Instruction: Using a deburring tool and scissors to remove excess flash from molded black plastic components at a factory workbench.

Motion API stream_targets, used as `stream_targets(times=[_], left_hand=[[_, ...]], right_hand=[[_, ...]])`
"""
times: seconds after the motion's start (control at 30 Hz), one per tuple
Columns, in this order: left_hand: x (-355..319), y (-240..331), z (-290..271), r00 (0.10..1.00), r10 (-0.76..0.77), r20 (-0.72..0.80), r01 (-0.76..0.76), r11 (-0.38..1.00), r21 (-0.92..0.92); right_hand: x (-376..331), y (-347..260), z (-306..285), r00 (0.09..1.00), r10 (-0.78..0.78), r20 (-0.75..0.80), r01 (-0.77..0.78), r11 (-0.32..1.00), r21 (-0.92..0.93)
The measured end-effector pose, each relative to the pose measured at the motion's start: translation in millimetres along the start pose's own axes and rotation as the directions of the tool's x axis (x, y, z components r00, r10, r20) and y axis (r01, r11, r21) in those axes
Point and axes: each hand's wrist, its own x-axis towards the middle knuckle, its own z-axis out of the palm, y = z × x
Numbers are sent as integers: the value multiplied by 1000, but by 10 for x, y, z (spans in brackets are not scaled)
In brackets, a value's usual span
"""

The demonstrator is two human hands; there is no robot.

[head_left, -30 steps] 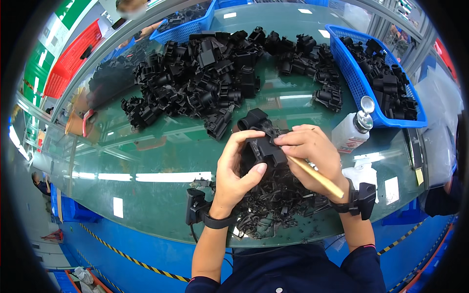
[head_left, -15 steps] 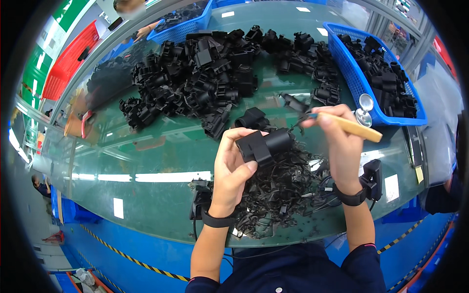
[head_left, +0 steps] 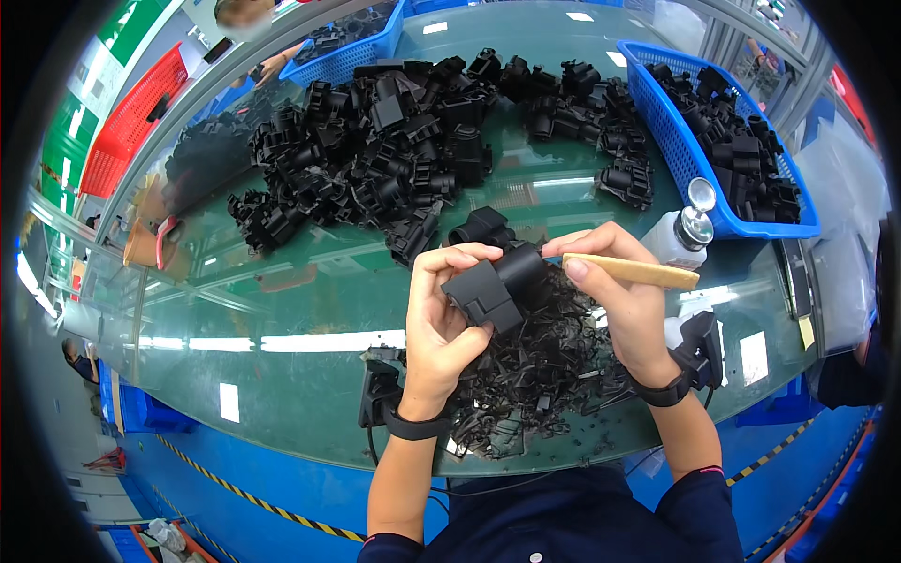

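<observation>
My left hand (head_left: 434, 328) is closed around a black plastic part (head_left: 486, 293), a boxy housing with a round tube at its upper right. A tool with a flat tan handle (head_left: 648, 272) lies in the grip of my right hand (head_left: 631, 314). Its working end is hidden by my fingers, and the fingertips meet the end of the tube. Beneath both hands spreads a heap of thin black plastic scraps (head_left: 526, 394). Just beyond the held part sits another black tubular part (head_left: 481, 227) on the green table (head_left: 310, 394).
A large pile of black plastic parts (head_left: 366, 155) covers the far side. At the right stands a blue basket (head_left: 671, 141) of similar parts, with a white metal-topped bottle (head_left: 678, 239) before it. A person's hand (head_left: 274, 64) shows at the far left, near another blue basket (head_left: 352, 58).
My right hand has moved left and down, bringing the tool to the tube's end. The held part has turned slightly and shifted left. A dark piece near the right fingers no longer shows.
</observation>
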Motion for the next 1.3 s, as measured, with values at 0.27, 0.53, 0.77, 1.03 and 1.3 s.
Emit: stream_targets(times=[0.27, 0.53, 0.77, 1.03, 1.3], left_hand=[[-5, -64, 1, 994, 102, 37, -106, 986, 128], [-8, -130, 10, 984, 160, 79, -175, 952, 252], [-14, -139, 61, 1000, 3, 10, -4, 998, 65], [3, -43, -6, 986, -140, 89, 105, 942, 320], [-3, -45, -4, 998, 61, 31, -69, 890, 450]], right_hand=[[-2, 27, 27, 996, 63, -57, -61, 998, 29], [-48, 126, 127, 980, -172, -101, 131, 935, -331], [4, 147, 24, 996, -9, -89, 11, 1000, 15], [-2, 71, 16, 980, -192, 51, 199, 954, -226], [37, 39, -37, 986, -119, 117, 136, 979, -153]])
